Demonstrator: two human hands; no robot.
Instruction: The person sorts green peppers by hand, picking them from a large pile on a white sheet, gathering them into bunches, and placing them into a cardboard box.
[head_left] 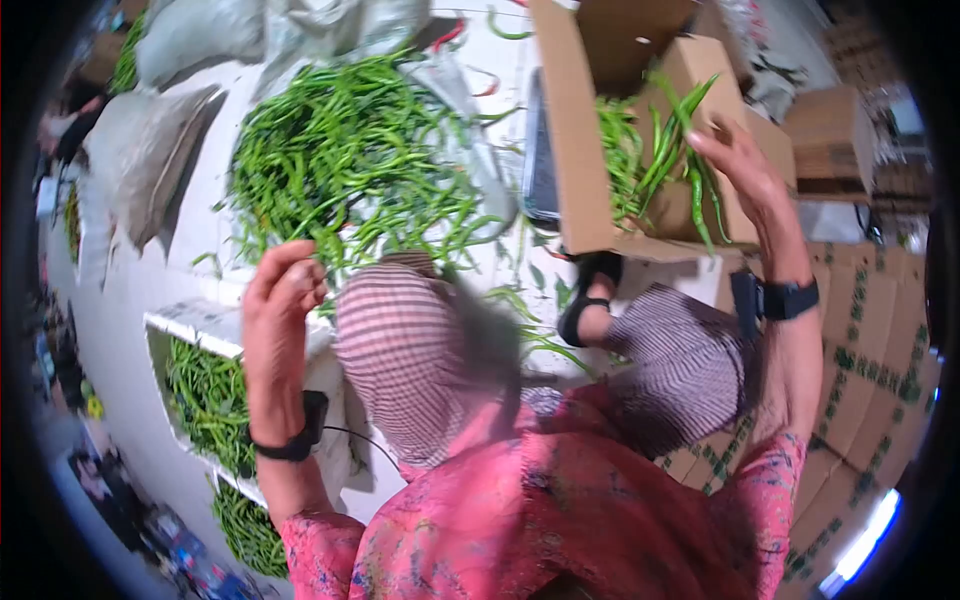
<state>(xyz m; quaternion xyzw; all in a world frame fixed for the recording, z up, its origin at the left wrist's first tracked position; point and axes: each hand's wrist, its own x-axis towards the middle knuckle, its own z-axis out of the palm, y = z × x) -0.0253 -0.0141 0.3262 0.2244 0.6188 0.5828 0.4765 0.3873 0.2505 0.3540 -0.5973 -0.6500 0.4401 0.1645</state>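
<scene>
Seated low on the floor, knees in striped trousers [400, 350] filling centre frame, pink patterned top [560, 510] at bottom.

Right hand [745, 170], upper right of frame, raised over an open cardboard box [570, 130]. Grip closed on a small bunch of green chillies [675, 140], fingers wrapped round the stalk ends so the pods hang down into the box mouth; held that way, probably, to keep them lined up and point them inside. More chillies already lying in the box, at its left side.

Left hand [285, 290], left of centre, lifted above the left knee. Grip half open, fingers loosely curled, nothing visible in it; not touching anything. Black wristbands on both wrists, a thin cable trailing from the left one.

Large loose heap of green chillies [350, 160] spread on the pale floor at upper centre, within reach of the left hand, presumably the stock being drawn from. White foam crates [200, 320] at lower left, packed with chillies. Grey sacks [150, 150] along upper left. Flattened printed cartons [860, 400] stacked at right. One sandalled foot [590, 300] just below the box.
</scene>
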